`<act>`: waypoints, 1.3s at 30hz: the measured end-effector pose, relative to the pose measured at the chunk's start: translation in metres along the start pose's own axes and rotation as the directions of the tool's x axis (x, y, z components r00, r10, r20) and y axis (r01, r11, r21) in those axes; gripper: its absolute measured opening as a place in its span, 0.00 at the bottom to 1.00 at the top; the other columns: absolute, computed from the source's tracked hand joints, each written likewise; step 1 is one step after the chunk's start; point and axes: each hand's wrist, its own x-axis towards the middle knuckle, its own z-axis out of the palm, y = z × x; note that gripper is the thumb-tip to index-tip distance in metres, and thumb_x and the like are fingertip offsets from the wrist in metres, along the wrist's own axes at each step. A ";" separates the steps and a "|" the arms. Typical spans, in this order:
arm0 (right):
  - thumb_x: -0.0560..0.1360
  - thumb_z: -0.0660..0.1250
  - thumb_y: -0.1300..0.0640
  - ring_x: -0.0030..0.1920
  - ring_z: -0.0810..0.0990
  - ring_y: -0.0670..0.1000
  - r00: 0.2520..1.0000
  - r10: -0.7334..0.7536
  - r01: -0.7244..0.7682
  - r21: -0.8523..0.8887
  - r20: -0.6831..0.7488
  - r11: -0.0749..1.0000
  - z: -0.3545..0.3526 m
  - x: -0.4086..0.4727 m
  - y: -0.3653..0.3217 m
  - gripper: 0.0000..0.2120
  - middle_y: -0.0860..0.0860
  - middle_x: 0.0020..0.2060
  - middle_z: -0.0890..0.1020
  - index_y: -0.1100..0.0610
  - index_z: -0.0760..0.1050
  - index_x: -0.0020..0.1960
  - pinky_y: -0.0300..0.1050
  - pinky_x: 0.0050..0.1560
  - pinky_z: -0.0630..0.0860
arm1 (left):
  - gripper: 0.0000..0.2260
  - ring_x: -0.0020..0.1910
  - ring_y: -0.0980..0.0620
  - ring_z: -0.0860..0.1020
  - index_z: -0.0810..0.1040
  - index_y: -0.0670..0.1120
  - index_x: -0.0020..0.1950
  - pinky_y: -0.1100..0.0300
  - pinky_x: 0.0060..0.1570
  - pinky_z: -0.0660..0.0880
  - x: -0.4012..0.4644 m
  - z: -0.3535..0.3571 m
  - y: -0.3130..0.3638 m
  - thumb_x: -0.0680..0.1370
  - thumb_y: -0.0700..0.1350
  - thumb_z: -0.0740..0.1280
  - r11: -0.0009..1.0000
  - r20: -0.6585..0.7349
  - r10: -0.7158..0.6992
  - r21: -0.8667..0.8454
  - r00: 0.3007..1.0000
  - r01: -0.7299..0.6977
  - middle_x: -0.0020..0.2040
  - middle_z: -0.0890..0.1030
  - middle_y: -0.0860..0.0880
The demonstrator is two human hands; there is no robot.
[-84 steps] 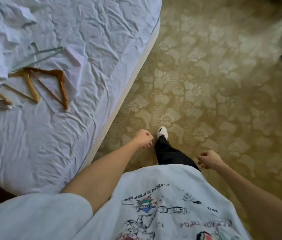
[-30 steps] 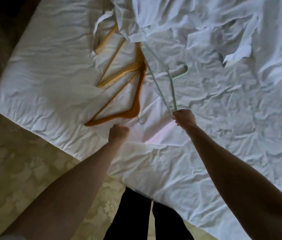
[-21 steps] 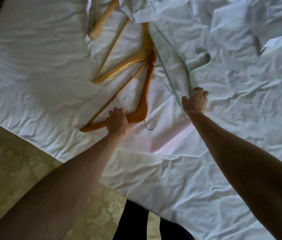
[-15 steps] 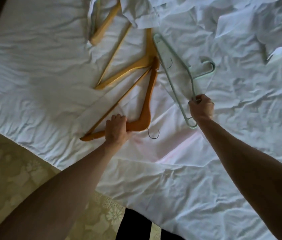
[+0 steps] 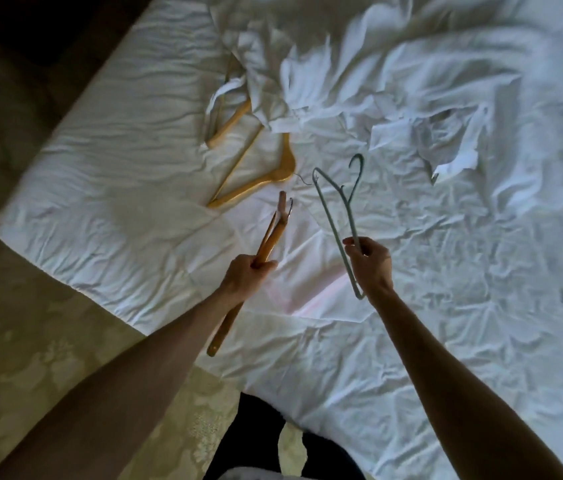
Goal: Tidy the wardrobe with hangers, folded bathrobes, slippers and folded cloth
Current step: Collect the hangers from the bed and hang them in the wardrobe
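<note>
Now left hand (image 5: 247,271) grips brown wooden hanger (image 5: 269,237); right hand (image 5: 370,261) pinches grey hanger (image 5: 339,206), both above bed (image 5: 117,202).

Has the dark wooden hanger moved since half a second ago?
Yes. The dark wooden hanger is lifted off the bed sheet, gripped by the left hand.

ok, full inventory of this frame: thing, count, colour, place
dark wooden hanger: 1, brown, gripped in left hand, lifted above the bed
thin hanger: 1, pale green, held in right hand, lifted above the bed
light wooden hangers: 2, tan, lying on bed, the far one partly under the cloth
crumpled cloth: 1 pile, white, far side of bed
bed: 1, white creased sheet
carpet: beige, floral, left
left hand: 1, on dark hanger
right hand: 1, on thin hanger
</note>
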 end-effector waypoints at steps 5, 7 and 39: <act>0.76 0.69 0.54 0.38 0.78 0.48 0.992 -0.112 0.109 0.057 0.050 0.992 -0.032 -0.067 -0.028 0.06 0.56 0.38 0.84 0.55 0.83 0.47 0.42 0.38 0.72 | 0.17 0.23 0.56 0.72 0.76 0.47 0.31 0.62 0.30 0.70 -0.083 -0.005 0.029 0.77 0.53 0.70 0.941 -0.048 -0.012 -0.338 0.999 -0.005 0.24 0.75 0.53; 0.76 0.70 0.54 0.41 0.80 0.47 0.981 -0.162 0.154 0.073 0.110 0.985 -0.043 -0.097 -0.037 0.06 0.54 0.41 0.85 0.54 0.84 0.48 0.44 0.43 0.74 | 0.14 0.25 0.57 0.73 0.78 0.47 0.34 0.63 0.31 0.72 -0.120 -0.006 0.034 0.78 0.52 0.70 0.890 -0.077 -0.015 -0.455 0.997 -0.021 0.27 0.77 0.52; 0.75 0.72 0.50 0.36 0.79 0.48 0.084 -0.469 0.689 0.289 0.879 0.665 0.184 -0.471 -0.153 0.06 0.49 0.36 0.82 0.52 0.82 0.44 0.38 0.39 0.75 | 0.10 0.33 0.53 0.78 0.84 0.43 0.39 0.58 0.40 0.74 -0.470 -0.149 -0.219 0.72 0.50 0.74 0.627 -0.731 -0.271 -0.628 0.627 -0.461 0.33 0.80 0.51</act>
